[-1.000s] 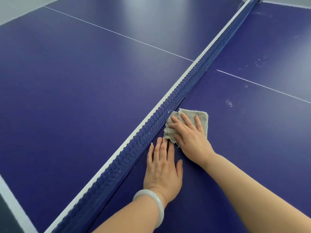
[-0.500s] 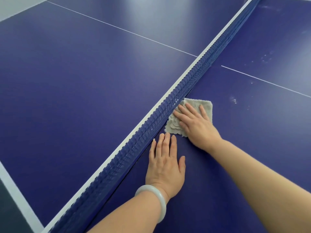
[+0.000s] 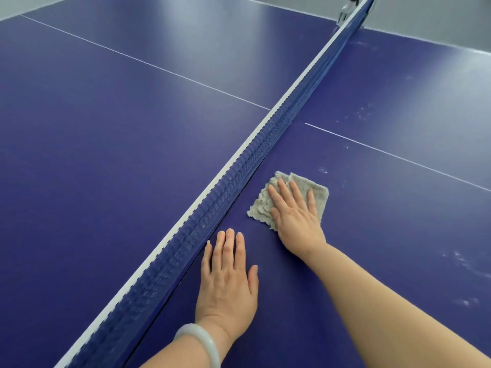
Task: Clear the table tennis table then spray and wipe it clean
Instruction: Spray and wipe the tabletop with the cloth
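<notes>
A dark blue table tennis table (image 3: 111, 160) fills the view, split by its blue net (image 3: 239, 176) with a white top band. On the near right half lies a folded grey cloth (image 3: 318, 191). My right hand (image 3: 296, 216) presses flat on that cloth with straight fingers, a short way right of the net. My left hand (image 3: 227, 282) rests flat on the bare surface beside the net's foot, a pale bangle on its wrist. Pale spray spots (image 3: 322, 170) dot the surface just beyond the cloth.
More whitish speckles (image 3: 463, 264) lie on the right half near the edge and further back (image 3: 362, 112). A metal net clamp (image 3: 345, 9) stands at the far end. White centre lines (image 3: 398, 156) cross both halves.
My right hand has slid the cloth away from the net, to the right across the surface. My left hand stays flat beside the net. The camera has tilted up, showing the far edge.
</notes>
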The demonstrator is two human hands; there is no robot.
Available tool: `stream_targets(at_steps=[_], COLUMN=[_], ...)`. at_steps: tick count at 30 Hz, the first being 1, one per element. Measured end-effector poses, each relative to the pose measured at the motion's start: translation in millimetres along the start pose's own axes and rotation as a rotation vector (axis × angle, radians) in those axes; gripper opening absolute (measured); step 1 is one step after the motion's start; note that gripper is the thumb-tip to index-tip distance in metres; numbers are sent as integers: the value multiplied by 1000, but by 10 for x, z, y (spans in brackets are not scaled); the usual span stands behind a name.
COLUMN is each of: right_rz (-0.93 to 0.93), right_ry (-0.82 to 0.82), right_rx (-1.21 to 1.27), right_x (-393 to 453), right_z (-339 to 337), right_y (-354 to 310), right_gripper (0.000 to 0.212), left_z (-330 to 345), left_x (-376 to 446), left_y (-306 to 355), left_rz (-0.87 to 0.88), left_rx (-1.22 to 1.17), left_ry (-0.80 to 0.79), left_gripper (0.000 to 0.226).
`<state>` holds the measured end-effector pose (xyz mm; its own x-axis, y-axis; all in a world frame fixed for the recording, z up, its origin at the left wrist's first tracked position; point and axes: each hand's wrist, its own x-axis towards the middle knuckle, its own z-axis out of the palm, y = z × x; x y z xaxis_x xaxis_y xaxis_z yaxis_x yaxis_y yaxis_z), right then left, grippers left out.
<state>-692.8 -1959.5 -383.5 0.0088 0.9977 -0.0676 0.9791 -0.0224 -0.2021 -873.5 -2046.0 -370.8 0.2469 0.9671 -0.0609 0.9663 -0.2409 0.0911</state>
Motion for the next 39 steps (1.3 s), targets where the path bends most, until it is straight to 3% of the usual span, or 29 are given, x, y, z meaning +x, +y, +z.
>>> stream_targets(at_steps=[5, 9, 14, 18, 31, 35, 39], right_rz=[-10, 49, 216, 329, 203, 421, 806], right_ry=[-24, -31, -71, 1, -73, -39, -25], right_rx=[5, -7, -10, -85, -21, 12, 39], right_x=[238, 517, 843, 1058, 1935, 1660, 992], right_z=[-17, -74, -213, -276, -372, -438, -530], right_y=[157, 330, 697, 811, 747, 1160, 1659], right_gripper=[53, 53, 55, 56, 55, 57, 57], left_z=[12, 8, 39, 41, 96, 108, 117], left_x=[310, 752, 789, 808, 835, 836, 842], left_y=[88, 407, 488, 492, 476, 475, 478], left_rz=[74, 79, 10, 29, 61, 63, 56], left_rx=[-69, -33, -9, -42, -24, -27, -43], left_ry=[85, -8, 29, 40, 84, 88, 103], left_gripper=[52, 67, 71, 69, 67, 68, 69])
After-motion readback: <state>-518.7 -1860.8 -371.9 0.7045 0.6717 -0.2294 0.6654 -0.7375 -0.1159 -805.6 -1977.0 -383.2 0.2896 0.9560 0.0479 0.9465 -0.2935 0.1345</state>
